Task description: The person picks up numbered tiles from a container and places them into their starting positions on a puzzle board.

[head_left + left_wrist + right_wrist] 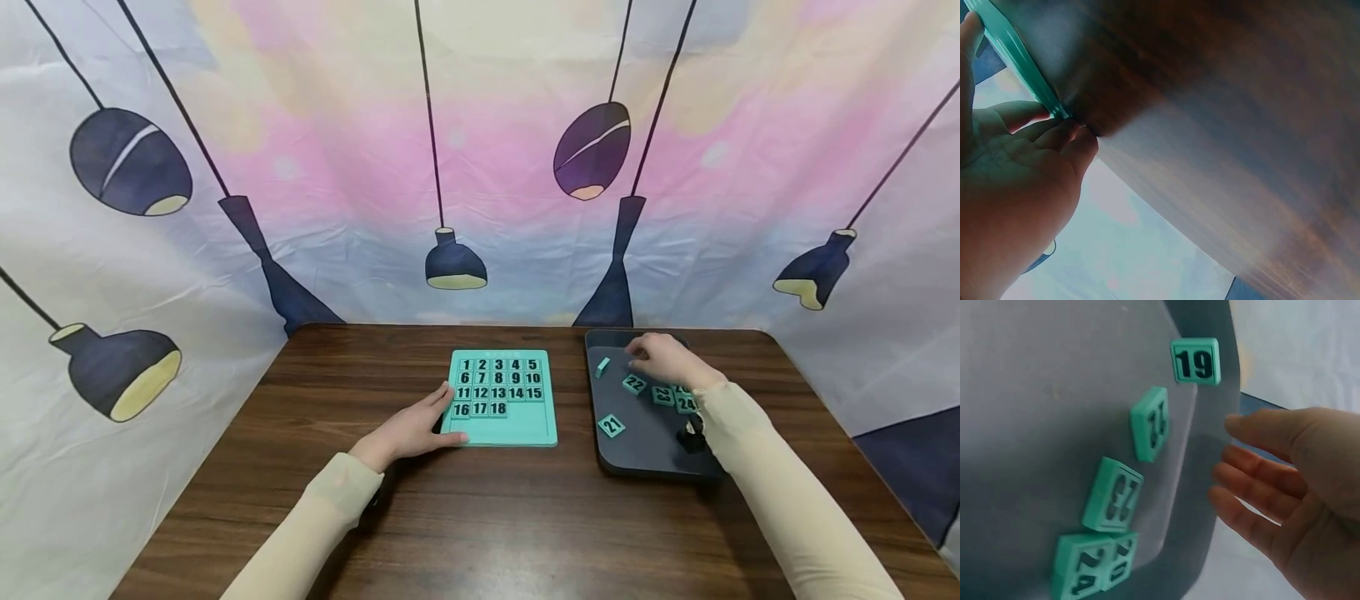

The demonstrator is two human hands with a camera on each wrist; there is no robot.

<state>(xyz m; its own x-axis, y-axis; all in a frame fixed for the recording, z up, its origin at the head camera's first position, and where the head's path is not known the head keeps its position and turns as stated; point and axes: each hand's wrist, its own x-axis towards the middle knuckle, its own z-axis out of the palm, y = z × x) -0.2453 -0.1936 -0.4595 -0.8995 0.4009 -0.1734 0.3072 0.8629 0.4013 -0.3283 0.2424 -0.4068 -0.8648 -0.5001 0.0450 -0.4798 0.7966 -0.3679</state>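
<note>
My left hand (412, 425) holds the left side of a turquoise number board (525, 425), thumb by its near corner and fingers along the edge. In the left wrist view, the fingers bend against the board's rim (1022, 62). Numbered tiles 1 to 18 sit in rows on the board. Over the far part of a dark grey tray (630, 454), my right hand (667, 360) has its fingers loosely bent and nothing between them. Close to its fingertips, tile 19 (1196, 361) leans at the tray's wall. Tile 22 (633, 383) lies near it.
Tile 21 (611, 426) lies by the tray's left side. Tile 23 (662, 395), tile 24 (686, 404) and tile 20 (1121, 561) are grouped toward the right, partly by the sleeve. A patterned curtain (510, 167) hangs behind the wooden table (480, 525).
</note>
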